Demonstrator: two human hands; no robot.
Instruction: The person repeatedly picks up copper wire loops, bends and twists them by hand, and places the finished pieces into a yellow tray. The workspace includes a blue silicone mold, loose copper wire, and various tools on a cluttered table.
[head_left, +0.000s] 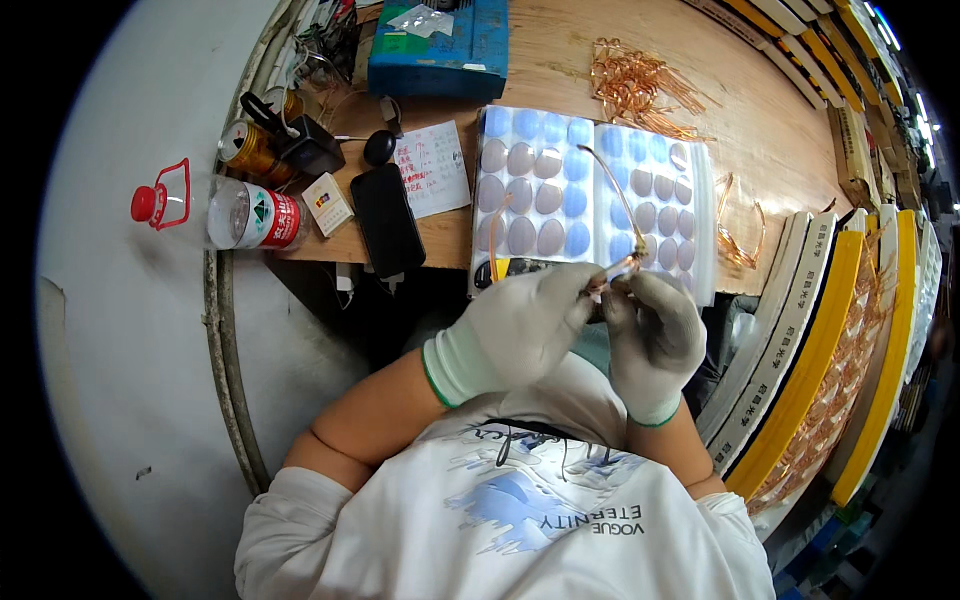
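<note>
Both my hands wear pale gloves with green-edged cuffs and meet in front of my chest. My left hand [522, 325] is closed, its thumb and fingertips pinching a thin metal eyeglass frame [620, 268]. From the other side, the curled fingers of my right hand [657, 335] grip the same frame. One slim temple arm [612, 187] sticks up away from me, and another rises by my left hand. The fingers hide most of the rims. Just beyond lie white sheets [598, 215] bearing rows of round tinted lenses [548, 194], some blue, some grey-violet.
A tangle of copper-coloured frames [640, 85] lies at the back, with more wire frames [738, 225] right of the lenses. A blue box [440, 50], handwritten paper [437, 165], black phone [387, 220] and large plastic bottle [250, 215] stand left. Stacked trays [800, 350] line the right.
</note>
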